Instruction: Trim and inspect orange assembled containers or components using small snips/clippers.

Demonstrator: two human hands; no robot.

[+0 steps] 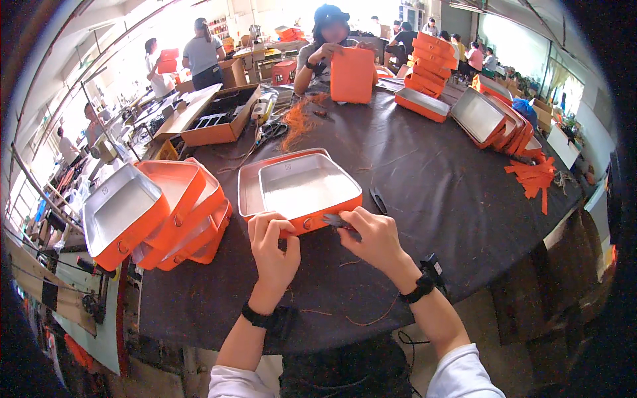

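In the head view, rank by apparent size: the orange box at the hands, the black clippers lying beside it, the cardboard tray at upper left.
1. Orange box, though it is nearest the camera.
2. Cardboard tray, farther off, so true order is unsure.
3. Black clippers, clearly smallest.
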